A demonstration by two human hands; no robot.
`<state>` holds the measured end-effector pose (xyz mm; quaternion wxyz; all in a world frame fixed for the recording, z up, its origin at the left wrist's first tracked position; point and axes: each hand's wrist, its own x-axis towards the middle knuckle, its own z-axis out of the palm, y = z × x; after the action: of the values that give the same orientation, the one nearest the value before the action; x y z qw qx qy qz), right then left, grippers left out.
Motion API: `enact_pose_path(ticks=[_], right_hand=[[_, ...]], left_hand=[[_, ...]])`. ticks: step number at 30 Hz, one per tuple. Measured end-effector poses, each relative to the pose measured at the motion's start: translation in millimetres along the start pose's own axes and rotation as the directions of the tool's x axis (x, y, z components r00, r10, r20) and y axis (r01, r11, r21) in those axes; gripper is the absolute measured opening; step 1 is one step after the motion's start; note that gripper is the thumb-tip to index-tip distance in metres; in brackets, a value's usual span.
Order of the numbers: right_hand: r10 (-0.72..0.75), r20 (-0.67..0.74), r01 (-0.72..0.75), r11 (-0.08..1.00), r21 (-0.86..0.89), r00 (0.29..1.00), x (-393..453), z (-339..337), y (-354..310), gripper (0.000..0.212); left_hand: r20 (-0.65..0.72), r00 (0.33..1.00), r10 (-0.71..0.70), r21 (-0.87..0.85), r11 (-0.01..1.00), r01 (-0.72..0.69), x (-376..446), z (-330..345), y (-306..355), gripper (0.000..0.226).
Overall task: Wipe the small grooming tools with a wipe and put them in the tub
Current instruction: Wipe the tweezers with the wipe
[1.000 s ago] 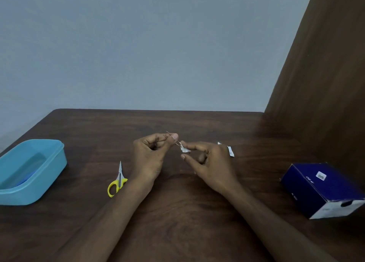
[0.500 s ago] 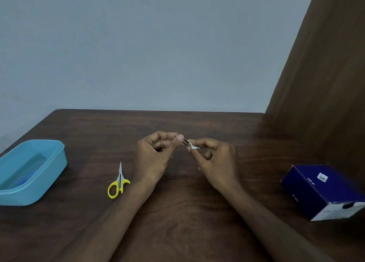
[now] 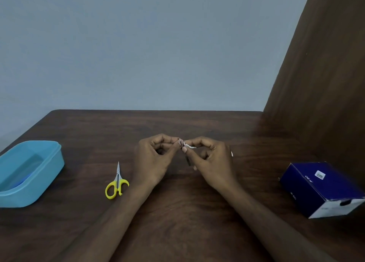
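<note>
Counted on the table (image 3: 177,222): one blue tub (image 3: 29,175), one pair of yellow-handled scissors (image 3: 117,182), one dark blue box (image 3: 324,188), one small white wipe (image 3: 188,145), one thin dark tool (image 3: 187,159). Tub stood at the table's left edge, partly cut off by the frame; something blue inside it, not identifiable. Scissors lay flat between tub and hands, tips pointing away, untouched. Box sat at the table's right side, well apart from the hands. Left hand (image 3: 154,159) and right hand (image 3: 211,161) raised over the table's middle, fingertips meeting. Left hand curled, thumb and forefinger pinching the tool's upper end. Right hand curled, thumb and forefinger pinching the wipe against the tool. Tool mostly hidden by fingers; kind not determinable. White scrap (image 3: 231,153) behind the right hand, largely hidden.
</note>
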<state>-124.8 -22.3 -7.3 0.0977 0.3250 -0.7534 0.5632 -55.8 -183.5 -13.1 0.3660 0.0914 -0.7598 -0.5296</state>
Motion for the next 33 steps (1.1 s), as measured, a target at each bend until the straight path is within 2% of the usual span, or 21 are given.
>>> enact_pose_path(ticks=[5, 14, 18, 21, 23, 26, 29, 33], right_hand=[[0.028, -0.016, -0.026, 0.997, 0.079, 0.999, 3, 5, 8, 0.003], [0.014, 0.014, -0.016, 0.991, 0.136, 1.0, 4, 5, 7, 0.008], [0.063, 0.107, -0.087, 0.966, 0.245, 0.992, 6, 4, 7, 0.005], [0.049, 0.199, -0.104, 0.956, 0.273, 0.979, 7, 1, 5, 0.007], [0.042, 0.24, -0.106, 0.959, 0.263, 0.97, 7, -2, 4, 0.008], [0.034, 0.229, -0.08, 0.978, 0.192, 0.973, 7, -6, 6, 0.007], [-0.014, 0.212, 0.0, 0.998, 0.069, 0.977, 9, -9, 14, 0.005], [-0.005, 0.206, 0.003, 1.0, 0.011, 0.978, 9, -8, 20, 0.005]], left_hand=[[-0.005, 0.997, 0.078, 0.187, 0.979, -0.076, -4, 0, 1, 0.007], [-0.001, 0.987, 0.163, 0.261, 0.952, -0.157, -6, 0, 3, 0.011], [0.008, 0.992, 0.127, 0.186, 0.974, -0.126, -5, 0, 3, 0.004], [0.009, 0.991, 0.132, 0.211, 0.969, -0.131, -7, 0, 5, 0.009], [0.008, 0.992, 0.129, 0.235, 0.964, -0.127, -9, 0, 6, 0.009], [0.0, 0.992, 0.125, 0.247, 0.961, -0.121, -9, 1, 4, 0.008], [-0.008, 0.995, 0.097, 0.212, 0.973, -0.093, -7, 1, 2, 0.006], [-0.032, 0.999, 0.032, 0.146, 0.989, -0.027, -3, 0, 1, 0.012]])
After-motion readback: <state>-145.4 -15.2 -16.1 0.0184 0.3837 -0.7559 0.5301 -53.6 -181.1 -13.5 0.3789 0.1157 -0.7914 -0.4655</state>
